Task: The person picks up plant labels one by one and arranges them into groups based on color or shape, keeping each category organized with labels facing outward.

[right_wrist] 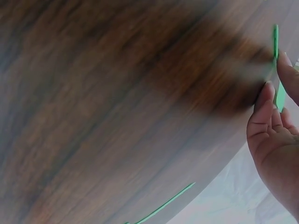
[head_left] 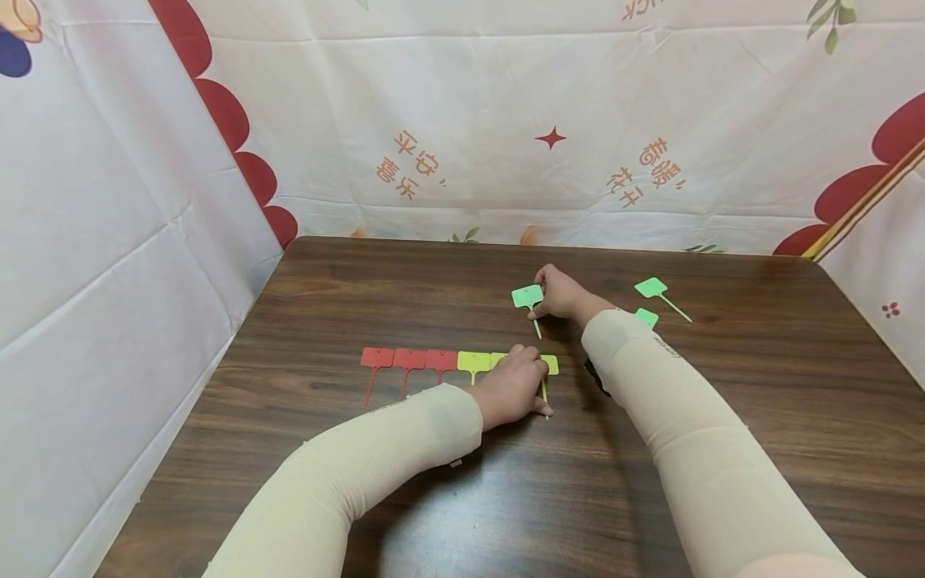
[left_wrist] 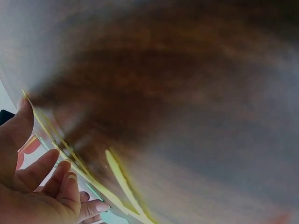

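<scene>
A row of flat cable-tie tags lies on the table: red tags [head_left: 409, 358] at the left, then yellow tags [head_left: 473, 361]. Over the right part of the yellow ones rests my left hand [head_left: 515, 387], its thumb at the tail tip of the rightmost yellow tag [head_left: 552, 364] and its fingertips near the plates. That hand partly hides the yellow tags. Farther back, my right hand [head_left: 564, 295] pinches a green cable-tie tag [head_left: 527, 296] by its right side, tail toward me. The right wrist view shows thumb and fingers at this green tag [right_wrist: 280, 96].
Two more green tags lie to the right: one [head_left: 652, 286] with its tail showing, the other [head_left: 646, 318] partly covered by the right sleeve [head_left: 650, 377]. The dark wooden table [head_left: 795, 361] ends at a printed white cloth [head_left: 491, 120] behind.
</scene>
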